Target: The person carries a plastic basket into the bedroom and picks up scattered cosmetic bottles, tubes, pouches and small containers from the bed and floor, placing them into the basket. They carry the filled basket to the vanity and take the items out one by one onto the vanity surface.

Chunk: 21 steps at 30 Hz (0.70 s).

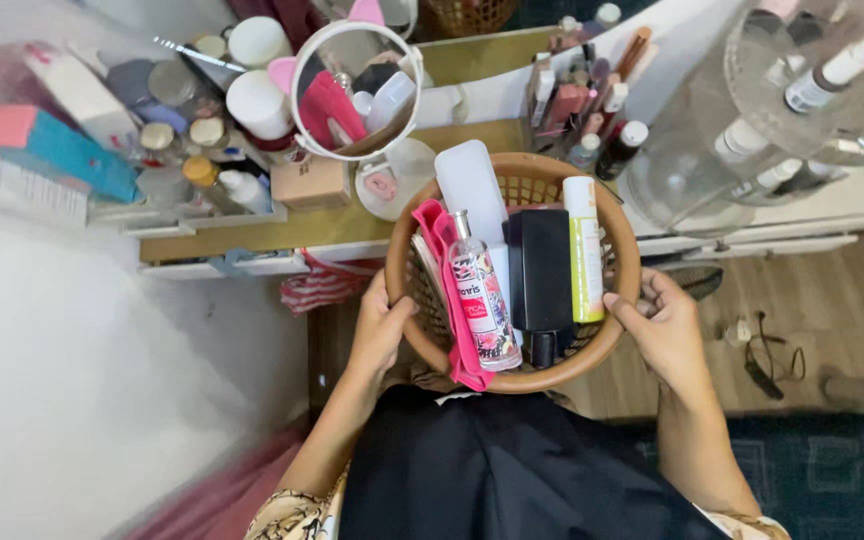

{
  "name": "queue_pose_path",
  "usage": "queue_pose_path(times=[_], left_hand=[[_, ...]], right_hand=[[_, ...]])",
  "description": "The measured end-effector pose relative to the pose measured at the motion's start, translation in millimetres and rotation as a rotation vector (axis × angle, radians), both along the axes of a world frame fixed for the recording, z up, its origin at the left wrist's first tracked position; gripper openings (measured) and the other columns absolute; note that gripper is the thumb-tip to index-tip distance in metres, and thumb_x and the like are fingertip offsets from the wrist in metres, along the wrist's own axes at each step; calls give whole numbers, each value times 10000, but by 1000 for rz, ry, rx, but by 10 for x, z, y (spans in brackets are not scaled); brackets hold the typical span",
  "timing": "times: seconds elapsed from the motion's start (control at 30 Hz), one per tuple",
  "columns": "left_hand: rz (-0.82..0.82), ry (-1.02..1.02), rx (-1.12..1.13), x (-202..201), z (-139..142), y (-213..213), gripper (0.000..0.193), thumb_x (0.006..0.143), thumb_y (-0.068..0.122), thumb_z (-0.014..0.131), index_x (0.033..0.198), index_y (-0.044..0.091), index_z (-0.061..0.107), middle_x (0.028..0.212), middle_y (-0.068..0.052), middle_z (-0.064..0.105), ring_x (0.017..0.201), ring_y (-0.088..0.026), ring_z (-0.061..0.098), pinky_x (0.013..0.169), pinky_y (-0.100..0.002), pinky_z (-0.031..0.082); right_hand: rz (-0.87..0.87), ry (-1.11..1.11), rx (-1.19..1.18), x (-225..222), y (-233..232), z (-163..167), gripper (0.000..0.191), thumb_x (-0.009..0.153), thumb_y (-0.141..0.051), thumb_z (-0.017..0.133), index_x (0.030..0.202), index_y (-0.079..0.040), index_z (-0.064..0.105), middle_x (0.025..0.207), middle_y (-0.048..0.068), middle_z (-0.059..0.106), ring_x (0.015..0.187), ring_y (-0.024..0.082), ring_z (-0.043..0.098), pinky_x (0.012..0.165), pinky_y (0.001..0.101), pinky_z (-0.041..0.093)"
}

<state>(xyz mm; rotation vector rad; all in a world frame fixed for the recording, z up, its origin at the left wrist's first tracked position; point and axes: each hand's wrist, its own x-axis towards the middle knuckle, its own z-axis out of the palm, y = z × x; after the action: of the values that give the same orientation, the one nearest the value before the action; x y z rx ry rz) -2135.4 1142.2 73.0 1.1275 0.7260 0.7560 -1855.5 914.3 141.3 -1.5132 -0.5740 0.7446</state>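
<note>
— What have you got hold of there?

— A round brown woven plastic basket [399, 262]. My left hand [380, 328] wraps its left rim, fingers curled tight on it, and my right hand [664, 328] grips the right rim the same way. It sits just above my lap, in front of the dressing table.

— What's inside?

— A clear spray bottle with a pink flowered label [482, 295], lying on a bright pink cloth [449, 290]. Beside them a tall black flat bottle [540, 280], a white and lime-green tube [583, 250] and a long white case [470, 185].

— And the table?

— A yellowish wooden tabletop [252, 232] with white drawer fronts, crowded. A round white-framed mirror with pink ears [354, 88] stands just beyond the basket, white jars [257, 100] to its left, a teal and pink box [57, 145] further left, and a rack of lipsticks and small bottles [587, 100] on the right.

— The room?

— A wood-look floor [802, 290] on my right, a dark blue rug [822, 470] under me, a white surface [82, 380] on my left.
</note>
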Motion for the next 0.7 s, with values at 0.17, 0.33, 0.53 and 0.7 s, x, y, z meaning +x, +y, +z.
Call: queue_pose_path(times=[0.17,0.33,0.53,0.7], left_hand=[[258,46,82,-154,148,-354,578,761,-83,542,1335,-21,564,1081,-40,612,928,-121,582,772,-263,503],[529,-62,168,-286,211,-570,638,729,-107,524,1359,-9,526,1148,-23,606,1034,-109,585,872,-232,489],[779,-60,93,-457,190,-439,592,786,-105,501,1367,2,540,1027,-7,581,818,-98,552,657,-233,460],[843,-80,109,-657,112,-222,602,774,-119,488,1358,-9,578,1074,-29,629,843,-96,564,638,-220,432]], right_hand=[[211,-36,16,199,282,168,335,905,48,677,1231,43,599,1125,69,692,928,81,665,800,230,544],[385,-154,31,219,753,105,318,921,53,694,1225,48,603,1070,70,699,937,94,675,826,231,550],[532,-90,147,4,1370,-99,337,921,44,705,1241,37,599,1074,51,672,943,94,649,819,236,544],[549,-56,86,-225,1656,-153,343,904,21,697,1234,18,601,1057,39,693,901,88,670,781,233,552]])
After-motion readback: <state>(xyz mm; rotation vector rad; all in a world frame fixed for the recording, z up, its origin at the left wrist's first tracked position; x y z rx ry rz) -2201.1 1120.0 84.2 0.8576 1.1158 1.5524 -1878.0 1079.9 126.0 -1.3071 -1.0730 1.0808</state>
